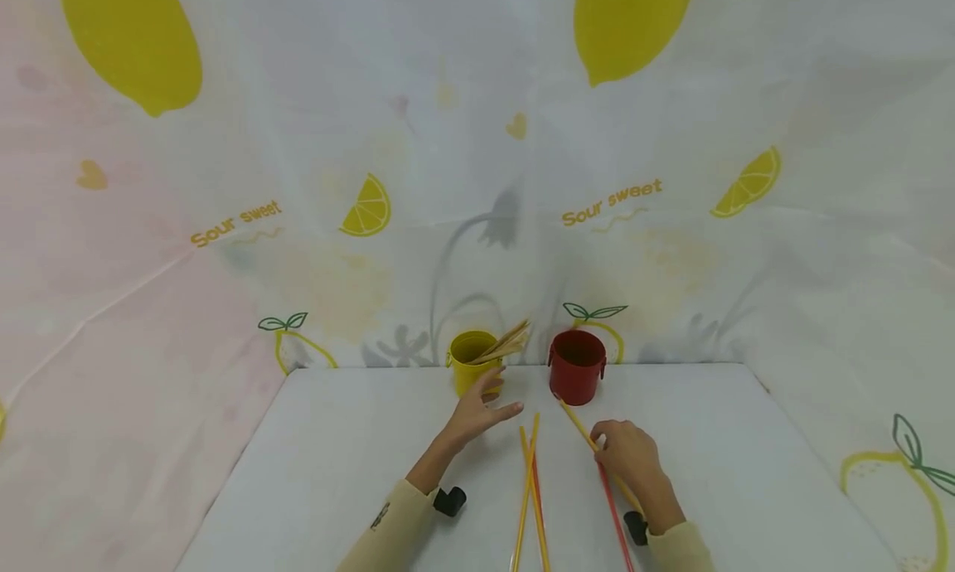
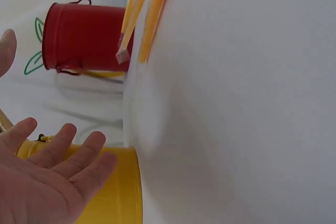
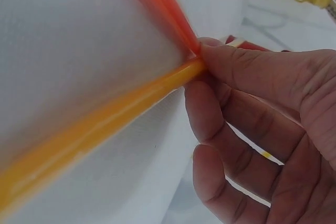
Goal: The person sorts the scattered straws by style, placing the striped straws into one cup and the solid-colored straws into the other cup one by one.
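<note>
My left hand (image 1: 477,410) is spread with fingers apart, beside the yellow bucket (image 1: 464,379). In the left wrist view its fingers lie in front of that bucket; whether they touch it I cannot tell. Pale tan sticks (image 1: 507,344) lean out of the bucket. My right hand (image 1: 630,452) pinches a glossy orange stick (image 3: 105,111) between thumb and forefinger. A red stick (image 3: 163,9) meets it at the fingertips; whether that one is gripped too is unclear. Two orange sticks (image 1: 525,489) lie crossed between the hands, with another red stick (image 1: 539,493) beneath them.
A red bucket (image 1: 578,373) stands at the table's back edge, right of the yellow one. Behind the white table (image 1: 336,439) hangs a lemon-printed cloth (image 1: 448,141). A small black camera (image 1: 450,501) sits on the left wrist, another (image 1: 636,527) on the right.
</note>
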A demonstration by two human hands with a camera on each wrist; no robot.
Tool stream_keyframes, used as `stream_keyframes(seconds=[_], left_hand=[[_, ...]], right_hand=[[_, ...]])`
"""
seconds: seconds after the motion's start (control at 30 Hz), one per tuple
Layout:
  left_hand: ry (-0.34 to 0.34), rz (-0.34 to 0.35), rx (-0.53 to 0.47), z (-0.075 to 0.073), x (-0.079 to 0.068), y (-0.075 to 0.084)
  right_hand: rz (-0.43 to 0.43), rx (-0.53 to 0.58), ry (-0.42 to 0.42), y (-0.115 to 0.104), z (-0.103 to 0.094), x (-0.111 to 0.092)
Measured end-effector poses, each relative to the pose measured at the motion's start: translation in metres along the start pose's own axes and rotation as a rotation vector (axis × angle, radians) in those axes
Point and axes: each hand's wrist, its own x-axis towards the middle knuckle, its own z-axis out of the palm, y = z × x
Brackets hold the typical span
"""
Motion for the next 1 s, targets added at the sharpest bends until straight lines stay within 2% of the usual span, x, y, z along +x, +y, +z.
stream_keyframes(seconds=[0.33,0.6,0.73,1.0], left_hand=[[-0.073,-0.027,0.044,0.02,0.044,0.012],[-0.103,-0.036,0.027,0.048,0.076,0.016],[-0.09,-0.018,0.003,0.059,0.086,0.018],[-0.089,-0.037,-0.073,0.071,0.096,0.014]], right_hand=[[0.015,0.0,-0.026,-0.004,0.001,0.002],[0.018,-0.026,-0.024,-0.002,0.002,-0.001],[0.016,-0.019,-0.025,-0.001,0.003,0.0],[0.036,-0.005,-0.039,-0.001,0.003,0.002]])
